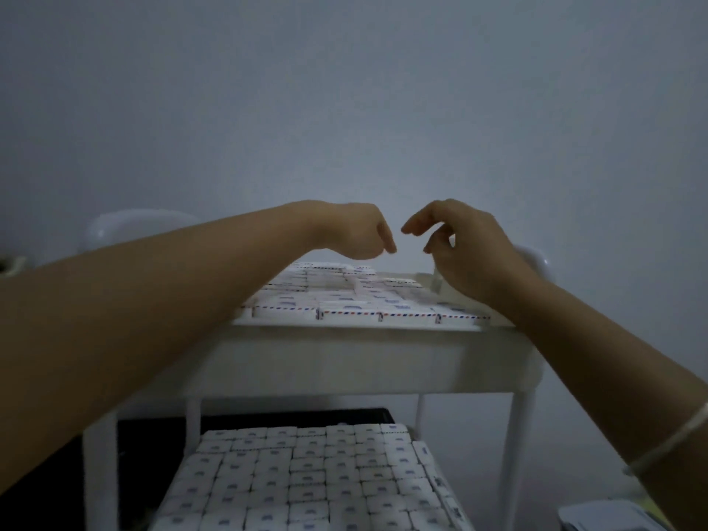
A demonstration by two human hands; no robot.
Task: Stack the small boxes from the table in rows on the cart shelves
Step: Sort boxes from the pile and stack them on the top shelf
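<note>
On the top shelf (344, 358) of a white metal cart (518, 454), small white cardboard boxes with red-and-blue striped edges (346, 305) lie flat in close rows that cover nearly the whole tray; the rear rows appear to stand one layer higher than the front row. The lower shelf (420, 419) holds a second full layer of the same small white boxes (306, 480), packed edge to edge, with a few set on edge along its right side. Both bare forearms reach over the top shelf toward its far side. The left hand (358, 231) hovers above the rear rows with fingers bent downward; nothing shows in its grip, and whether it pinches anything cannot be told. The right hand (473, 247) hangs near it, apart from it, above the right rear corner, index finger and thumb curved toward each other; a pale patch shows between them, but whether it is a held box cannot be told. One box stands upright (436, 284) just below this hand. A thin white band (668, 444) circles the right forearm. A pale grey wall (344, 109) fills the background.
</note>
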